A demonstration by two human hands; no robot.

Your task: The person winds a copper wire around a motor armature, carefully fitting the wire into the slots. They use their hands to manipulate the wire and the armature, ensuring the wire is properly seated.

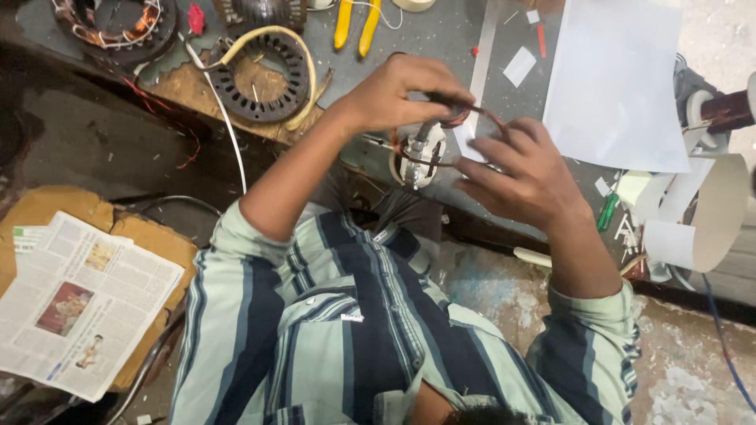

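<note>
A loop of copper wire (465,118) sits between the two hands above the near edge of the grey counter (441,39). The head camera looks down over the person's striped shirt, so the picture is turned: the arm on the picture's left side and the one on the right cannot be told as left or right with full certainty; by the body's pose, the left hand (402,90) is the one at picture left and the right hand (520,169) at picture right. The left hand's fingers are curled closed, pinching the wire loop from above. The right hand's fingers are half spread and bent, touching the same wire from below. Just under the loop stands a small white and metal motor part (424,153), with wire strands running across it.

Farther out on the counter lies a dark ring-shaped stator core (256,79) with a cream tube draped round it, and a second stator (118,24) holding copper windings inside its ring. Yellow-handled pliers (356,24) lie near the top. A white sheet (614,86) covers the right part of the counter, rolled paper (705,216) beside it. A newspaper (79,303) lies on cardboard at lower left.
</note>
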